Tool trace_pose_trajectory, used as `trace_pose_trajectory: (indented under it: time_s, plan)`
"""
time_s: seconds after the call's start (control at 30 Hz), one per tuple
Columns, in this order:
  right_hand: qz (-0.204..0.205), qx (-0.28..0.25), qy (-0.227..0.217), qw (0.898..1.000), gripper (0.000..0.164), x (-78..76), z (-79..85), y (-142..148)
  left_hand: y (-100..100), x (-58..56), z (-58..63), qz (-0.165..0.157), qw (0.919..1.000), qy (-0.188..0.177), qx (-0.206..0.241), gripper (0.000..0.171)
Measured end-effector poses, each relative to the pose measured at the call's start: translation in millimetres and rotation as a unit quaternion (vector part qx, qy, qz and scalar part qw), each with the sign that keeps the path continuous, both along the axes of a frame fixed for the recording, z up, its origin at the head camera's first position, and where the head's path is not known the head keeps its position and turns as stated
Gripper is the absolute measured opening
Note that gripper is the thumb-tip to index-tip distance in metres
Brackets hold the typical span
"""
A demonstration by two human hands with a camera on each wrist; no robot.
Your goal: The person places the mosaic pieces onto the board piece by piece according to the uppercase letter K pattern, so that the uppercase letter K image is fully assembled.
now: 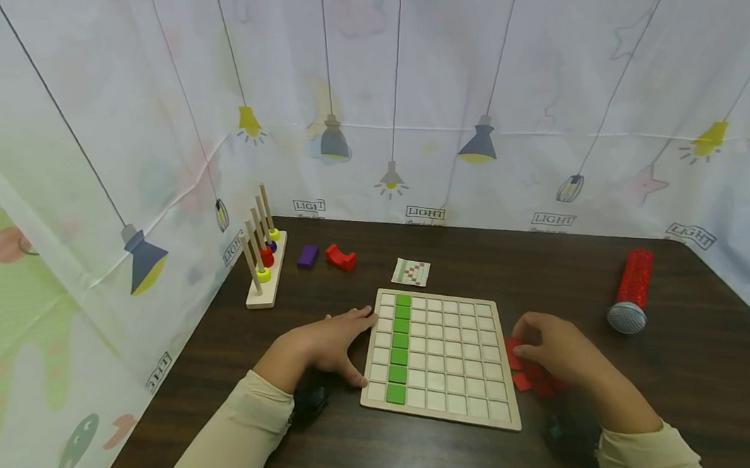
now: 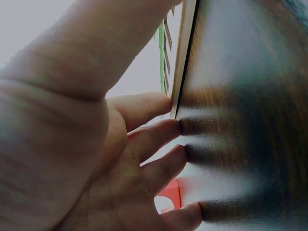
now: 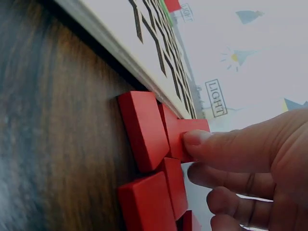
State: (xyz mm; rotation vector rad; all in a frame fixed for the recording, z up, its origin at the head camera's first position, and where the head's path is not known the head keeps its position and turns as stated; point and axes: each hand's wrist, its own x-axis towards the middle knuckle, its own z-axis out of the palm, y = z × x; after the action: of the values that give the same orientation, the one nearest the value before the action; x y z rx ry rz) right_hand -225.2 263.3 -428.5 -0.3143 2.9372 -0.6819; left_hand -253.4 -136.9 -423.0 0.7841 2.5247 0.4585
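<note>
A square wooden grid board (image 1: 453, 344) lies on the dark table, with a column of green tiles (image 1: 398, 339) along its second column from the left. My left hand (image 1: 330, 341) is spread at the board's left edge, thumb and index fingertip right at the rim; in the left wrist view the fingertips (image 2: 179, 155) rest on the tabletop. Beside the board's right edge lies a cluster of red square tiles (image 1: 540, 382). Over them, my right hand (image 1: 556, 348) pinches one red tile (image 3: 174, 130), its thumb (image 3: 197, 138) pressed on the face and the index fingertip hidden behind.
A printed pattern card (image 1: 411, 272) lies behind the board. Farther left are a red curved block (image 1: 341, 258), a purple block (image 1: 308, 256) and a wooden peg stand (image 1: 269, 271) with coloured pieces. A red toy microphone (image 1: 632, 291) lies at the right.
</note>
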Motion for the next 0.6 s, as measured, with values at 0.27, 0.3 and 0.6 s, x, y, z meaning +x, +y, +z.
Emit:
trace_pose_trajectory:
  time_s: [0.27,0.3,0.6]
  plan:
    - [0.007,0.003,0.014,1.000,0.012,-3.7,7.1,7.2,2.9,-0.8,0.9,0.000,1.0000,0.002,-0.008,0.111]
    - [0.007,0.005,0.016,1.000,0.012,-4.9,8.4,8.4,3.0,-1.0,0.8,0.000,0.9999,0.003,-0.010,0.112]
    - [0.017,-0.015,0.036,0.999,0.008,-30.6,18.0,3.0,0.0,-0.4,-1.1,-0.007,0.9999,0.007,-0.007,0.110]
